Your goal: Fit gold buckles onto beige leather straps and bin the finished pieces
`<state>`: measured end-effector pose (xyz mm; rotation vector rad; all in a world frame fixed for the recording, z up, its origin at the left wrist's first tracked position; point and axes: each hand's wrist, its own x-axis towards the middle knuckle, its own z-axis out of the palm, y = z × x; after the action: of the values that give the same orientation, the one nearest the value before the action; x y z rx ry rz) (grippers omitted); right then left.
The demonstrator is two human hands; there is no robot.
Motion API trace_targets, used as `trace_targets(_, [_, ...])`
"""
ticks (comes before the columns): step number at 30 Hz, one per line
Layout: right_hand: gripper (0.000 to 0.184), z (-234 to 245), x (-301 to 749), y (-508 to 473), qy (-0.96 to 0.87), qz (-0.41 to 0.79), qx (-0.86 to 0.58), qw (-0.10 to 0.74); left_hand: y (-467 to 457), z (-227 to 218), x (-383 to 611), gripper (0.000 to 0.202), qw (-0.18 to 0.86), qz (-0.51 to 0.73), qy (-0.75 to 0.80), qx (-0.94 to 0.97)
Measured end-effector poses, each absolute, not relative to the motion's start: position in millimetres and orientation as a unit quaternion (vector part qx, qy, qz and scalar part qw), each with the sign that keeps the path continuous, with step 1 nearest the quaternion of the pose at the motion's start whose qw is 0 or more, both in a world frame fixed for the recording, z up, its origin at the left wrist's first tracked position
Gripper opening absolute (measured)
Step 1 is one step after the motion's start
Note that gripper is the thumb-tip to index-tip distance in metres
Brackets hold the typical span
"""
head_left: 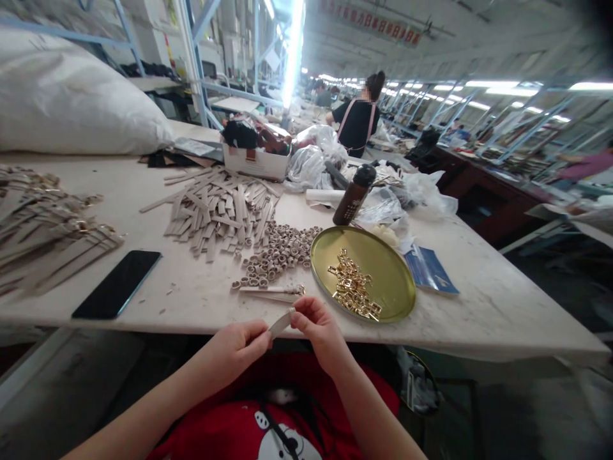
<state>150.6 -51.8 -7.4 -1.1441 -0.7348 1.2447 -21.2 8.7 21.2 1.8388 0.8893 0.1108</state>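
My left hand (pixel 237 348) and my right hand (pixel 318 329) are both closed on one short beige strap (pixel 281 323), held just below the table's front edge, above my lap. The left pinches its lower end, the right pinches its upper end. On the table just beyond lies a finished strap with a gold buckle (pixel 272 291). A round gold tray (pixel 383 262) to the right holds several gold buckles (pixel 353 286). A heap of small beige loops (pixel 280 252) and a pile of flat beige straps (pixel 218 211) lie further back.
A black phone (pixel 117 283) lies at the left front. More finished straps (pixel 45 230) are piled far left. A dark bottle (pixel 353 195), plastic bags (pixel 313 160), a white box (pixel 256 160) and a blue booklet (pixel 431 270) stand behind. A person (pixel 358 118) works at the far end.
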Motion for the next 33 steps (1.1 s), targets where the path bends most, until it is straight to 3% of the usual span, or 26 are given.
trace_targets(9, [0.026,-17,135,-59,-0.263,0.64,-0.438,0.573,4,12,-10,0.04,0.493,0.1,0.388,0.772])
trace_targets(13, [0.031,-14,144,-51,-0.327,0.609,-0.48,0.54,13,6,0,0.038,0.534,0.126,0.369,0.751])
trace_targets(16, [0.038,-12,186,-33,-0.437,0.504,-0.558,0.494,23,0,5,0.033,0.577,0.164,0.356,0.717])
trace_targets(18, [0.032,-12,223,-15,-0.507,0.312,-0.688,0.414,29,-4,8,0.029,0.606,0.178,0.385,0.673])
trace_targets(20, [0.024,-14,257,6,-0.549,0.104,-0.798,0.227,32,-7,12,0.026,0.64,0.188,0.416,0.619])
trace_targets(21, [0.023,-15,271,15,-0.549,0.051,-0.822,0.144,33,-7,13,0.024,0.657,0.189,0.426,0.592])
trace_targets(23, [0.019,-20,289,32,-0.544,0.023,-0.836,0.071,34,-8,16,0.024,0.686,0.18,0.435,0.554])
trace_targets(30, [0.006,-32,296,48,-0.558,0.061,-0.824,0.08,29,-14,17,0.029,0.695,0.16,0.423,0.559])
trace_targets(33, [0.009,-29,284,39,-0.576,0.07,-0.806,0.115,28,-17,14,0.029,0.681,0.168,0.399,0.59])
